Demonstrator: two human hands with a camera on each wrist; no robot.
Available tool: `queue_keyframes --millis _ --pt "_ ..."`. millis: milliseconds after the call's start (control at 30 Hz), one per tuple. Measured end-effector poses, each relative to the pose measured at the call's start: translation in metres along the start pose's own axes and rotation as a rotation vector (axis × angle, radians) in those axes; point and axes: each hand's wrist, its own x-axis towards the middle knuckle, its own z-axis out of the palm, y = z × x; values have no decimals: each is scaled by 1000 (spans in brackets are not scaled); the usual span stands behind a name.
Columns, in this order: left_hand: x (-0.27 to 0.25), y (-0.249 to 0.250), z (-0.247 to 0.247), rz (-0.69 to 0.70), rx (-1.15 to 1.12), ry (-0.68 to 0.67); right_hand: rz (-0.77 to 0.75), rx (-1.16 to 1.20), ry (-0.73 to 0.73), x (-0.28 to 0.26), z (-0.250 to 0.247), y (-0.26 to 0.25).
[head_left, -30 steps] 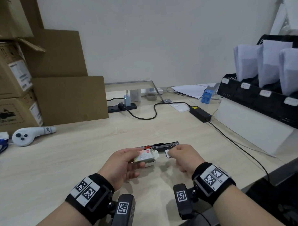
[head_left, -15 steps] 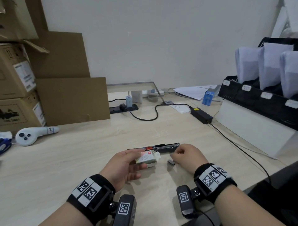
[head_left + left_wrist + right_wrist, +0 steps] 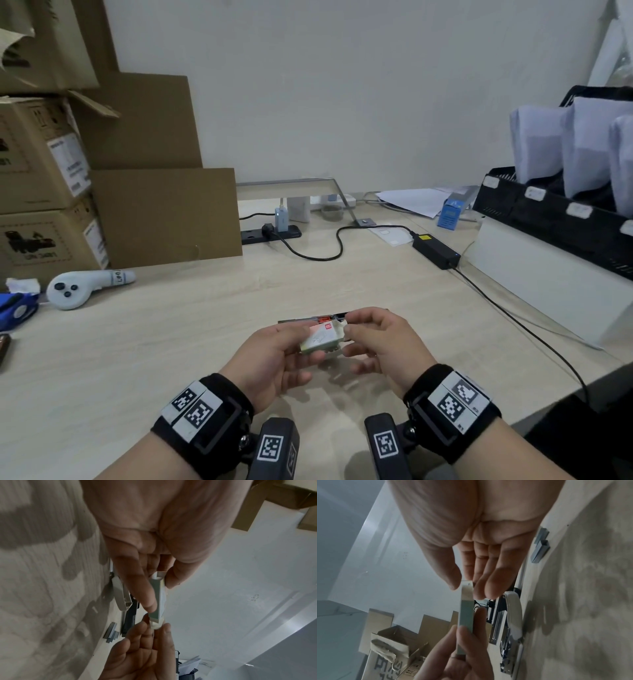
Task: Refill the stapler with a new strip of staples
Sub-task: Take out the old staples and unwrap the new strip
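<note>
Hands meet over the desk (image 3: 178, 329) w/ a small staple box (image 3: 322, 339) held between them, lifted just above the surface. Left hand (image 3: 274, 359) grips the box: thumb on one broad face, fingers curled under the other, per left wrist view. Right hand (image 3: 383, 346) pinches the box's open end flap btw thumb and fingertips (image 3: 481, 588); other fingers loosely extended. Box is pale green-grey w/ a red mark on top; flap end points to the right hand.

Stapler (image 3: 510, 618) lies on the desk just behind the hands, swung open flat, white top arm apart from the black magazine rail, red bit showing inside. Loose staple strips (image 3: 540, 545) sit on the desk near the right hand, separate from the stapler; a few pieces side by side.

Further back: black power brick (image 3: 435, 251) w/ cable, white controller (image 3: 85, 287) at left, cardboard boxes (image 3: 44, 178) stacked by the wall, black file tray (image 3: 555, 219) at right.
</note>
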Motion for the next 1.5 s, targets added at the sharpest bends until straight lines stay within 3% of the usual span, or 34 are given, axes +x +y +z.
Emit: queue_keyframes --millis 667,967,1233,1367,1500 --pt "-6 -2 2 13 8 28 -43 -106 65 4 7 12" --pt "-7 1 2 31 62 42 -38 -100 21 3 12 11" --pt "-11 5 -7 209 701 111 -17 -90 7 5 16 9" --pt "-13 19 -7 297 820 177 -22 -41 -22 6 19 6" --pt "6 44 -33 409 868 391 -46 -48 33 9 9 0"
